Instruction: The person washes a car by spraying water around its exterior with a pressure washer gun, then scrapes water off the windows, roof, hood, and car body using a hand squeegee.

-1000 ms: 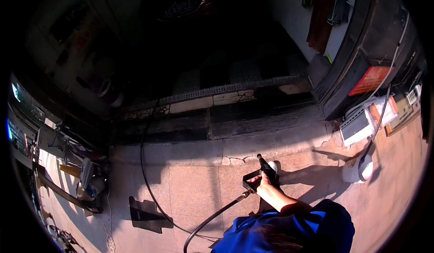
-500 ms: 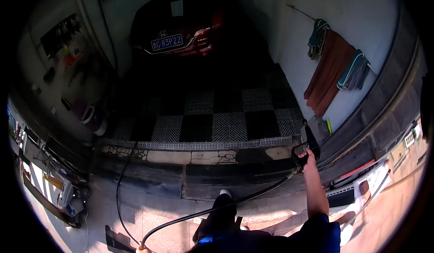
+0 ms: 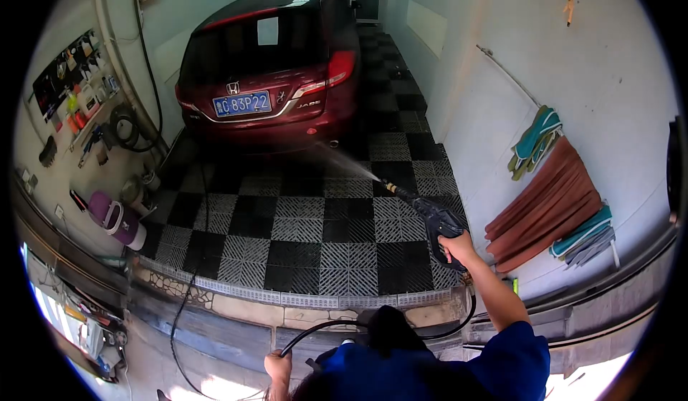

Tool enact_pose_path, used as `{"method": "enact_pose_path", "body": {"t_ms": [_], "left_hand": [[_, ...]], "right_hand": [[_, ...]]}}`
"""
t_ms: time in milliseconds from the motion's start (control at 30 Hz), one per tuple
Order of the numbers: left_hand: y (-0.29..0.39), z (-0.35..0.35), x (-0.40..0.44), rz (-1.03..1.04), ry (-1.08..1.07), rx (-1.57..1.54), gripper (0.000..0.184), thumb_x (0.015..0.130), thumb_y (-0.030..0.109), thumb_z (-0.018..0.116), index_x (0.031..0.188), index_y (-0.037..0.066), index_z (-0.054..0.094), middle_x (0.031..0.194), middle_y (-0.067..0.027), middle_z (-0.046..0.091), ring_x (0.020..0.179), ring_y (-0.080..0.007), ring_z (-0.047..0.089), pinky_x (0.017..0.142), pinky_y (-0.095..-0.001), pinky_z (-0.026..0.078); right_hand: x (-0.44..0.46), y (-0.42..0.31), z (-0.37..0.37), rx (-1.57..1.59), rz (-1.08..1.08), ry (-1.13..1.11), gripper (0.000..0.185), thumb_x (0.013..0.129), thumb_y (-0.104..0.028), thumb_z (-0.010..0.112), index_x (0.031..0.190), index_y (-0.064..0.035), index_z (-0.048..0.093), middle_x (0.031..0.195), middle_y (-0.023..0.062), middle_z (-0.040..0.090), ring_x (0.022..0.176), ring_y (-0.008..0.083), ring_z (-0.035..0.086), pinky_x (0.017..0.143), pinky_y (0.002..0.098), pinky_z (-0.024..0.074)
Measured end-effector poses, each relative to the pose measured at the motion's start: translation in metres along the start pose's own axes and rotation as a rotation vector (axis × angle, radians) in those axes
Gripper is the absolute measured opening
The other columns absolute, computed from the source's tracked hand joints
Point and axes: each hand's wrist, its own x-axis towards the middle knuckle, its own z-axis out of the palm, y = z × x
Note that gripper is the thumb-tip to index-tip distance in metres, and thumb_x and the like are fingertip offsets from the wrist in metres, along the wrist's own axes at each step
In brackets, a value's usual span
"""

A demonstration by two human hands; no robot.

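My right hand (image 3: 456,249) is closed around the grip of a black pressure washer gun (image 3: 433,222), its nozzle pointing forward and left. A white spray of water (image 3: 351,163) leaves the nozzle toward the lower rear of a dark red car (image 3: 287,114), which stands tail-on in the bay. At lower left my left hand (image 3: 278,365) is wrapped around a black hose (image 3: 315,328). The hose passes in front of my body, partly hidden by it, and rises to the gun's grip.
Black and grey checkered grate tiles (image 3: 347,265) cover the bay floor up to a stone threshold (image 3: 251,311). Brown and teal towels (image 3: 548,207) hang along the right wall. On the left are a purple-and-white bucket (image 3: 118,222) and a shelf of bottles (image 3: 89,103).
The gun has swung up and left, and water now sprays from it. My left hand has come up with the hose. My view has moved forward and the bay looks brighter.
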Motion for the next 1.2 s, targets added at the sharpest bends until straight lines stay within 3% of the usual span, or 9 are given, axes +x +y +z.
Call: {"method": "enact_pose_path", "body": {"t_ms": [333, 467, 600, 700, 800, 967, 1000, 1133, 1200], "left_hand": [[0.33, 0.154, 0.149, 0.121, -0.134, -0.01, 0.046, 0.075, 0.048, 0.069, 0.07, 0.001, 0.067, 0.057, -0.016, 0.06, 0.052, -0.0316, 0.06, 0.051, -0.0418, 0.043], [0.463, 0.189, 0.2, 0.188, -0.178, 0.021, 0.054, 0.077, 0.055, 0.066, 0.074, 0.001, 0.067, 0.062, -0.0171, 0.061, 0.06, -0.0328, 0.061, 0.058, -0.0394, 0.045], [0.592, 0.233, 0.241, 0.371, -0.263, -0.25, 0.035, 0.094, 0.033, 0.051, 0.087, 0.005, 0.07, 0.06, -0.0076, 0.057, 0.057, -0.0166, 0.053, 0.059, -0.0317, 0.043], [0.656, 0.273, 0.281, 0.299, -0.314, -0.36, 0.035, 0.097, 0.031, 0.048, 0.09, 0.003, 0.069, 0.059, -0.0029, 0.053, 0.054, -0.0117, 0.049, 0.054, -0.0292, 0.04], [0.723, 0.292, 0.326, 0.109, -0.422, -0.582, 0.032, 0.096, 0.03, 0.05, 0.093, 0.004, 0.07, 0.054, -0.001, 0.047, 0.049, -0.0073, 0.043, 0.047, -0.0278, 0.036], [0.846, 0.322, 0.408, 0.181, -0.417, -0.553, 0.027, 0.092, 0.025, 0.058, 0.09, 0.002, 0.073, 0.054, 0.0052, 0.045, 0.052, -0.0031, 0.038, 0.047, -0.0237, 0.031], [0.87, 0.335, 0.421, 0.177, -0.433, -0.563, 0.027, 0.092, 0.025, 0.058, 0.09, 0.002, 0.073, 0.054, 0.0052, 0.045, 0.052, -0.0031, 0.038, 0.047, -0.0237, 0.031], [0.974, 0.383, 0.46, 0.21, -0.659, -0.693, 0.023, 0.093, 0.02, 0.058, 0.094, -0.001, 0.066, 0.071, 0.0034, 0.057, 0.064, -0.0031, 0.047, 0.056, -0.0196, 0.038], [1.009, 0.401, 0.467, 0.22, -0.73, -0.709, 0.023, 0.093, 0.02, 0.057, 0.099, -0.001, 0.064, 0.078, 0.0017, 0.06, 0.069, -0.0029, 0.048, 0.062, -0.0186, 0.039]], "right_hand": [[0.355, -0.136, -0.078, 0.046, -0.142, 0.309, 0.026, 0.078, -0.019, 0.07, 0.066, -0.0002, 0.056, 0.05, 0.0049, 0.053, 0.036, 0.0143, 0.049, 0.035, 0.0293, 0.0362], [0.475, -0.229, -0.105, -0.231, -0.334, 0.328, 0.032, 0.075, -0.025, 0.07, 0.083, 0.0054, 0.066, 0.066, 0.0168, 0.065, 0.063, 0.0243, 0.065, 0.059, 0.0361, 0.0485], [0.595, -0.361, -0.121, -0.266, -0.479, 0.416, 0.035, 0.074, -0.03, 0.068, 0.083, 0.0043, 0.066, 0.07, 0.0218, 0.065, 0.07, 0.0312, 0.067, 0.064, 0.0377, 0.0485], [0.687, -0.356, -0.127, -0.272, -0.509, 0.485, 0.033, 0.074, -0.028, 0.066, 0.08, 0.0044, 0.065, 0.066, 0.0205, 0.063, 0.066, 0.0311, 0.065, 0.062, 0.0382, 0.0481], [0.747, -0.349, -0.13, -0.434, -0.526, 0.334, 0.026, 0.073, -0.023, 0.063, 0.073, 0.0033, 0.061, 0.059, 0.0171, 0.06, 0.056, 0.0279, 0.062, 0.056, 0.0376, 0.0467], [0.836, -0.362, -0.149, -0.595, -0.094, -0.283, 0.013, 0.07, -0.005, 0.061, 0.061, 0.0019, 0.054, 0.049, 0.0089, 0.053, 0.035, 0.016, 0.049, 0.036, 0.0325, 0.0388], [0.858, -0.372, -0.154, -0.722, -0.075, -0.279, 0.014, 0.07, -0.011, 0.062, 0.067, 0.0025, 0.059, 0.054, 0.0142, 0.058, 0.043, 0.025, 0.057, 0.045, 0.0369, 0.045], [0.95, -0.408, -0.179, -0.825, -0.371, 0.16, 0.027, 0.07, -0.027, 0.065, 0.085, -0.0048, 0.066, 0.075, 0.0229, 0.064, 0.076, 0.0401, 0.063, 0.07, 0.0436, 0.0489], [0.987, -0.422, -0.189, -0.644, -0.478, 0.272, 0.023, 0.071, -0.021, 0.065, 0.086, -0.0035, 0.066, 0.071, 0.0205, 0.063, 0.069, 0.0356, 0.063, 0.065, 0.0404, 0.0482]]}}
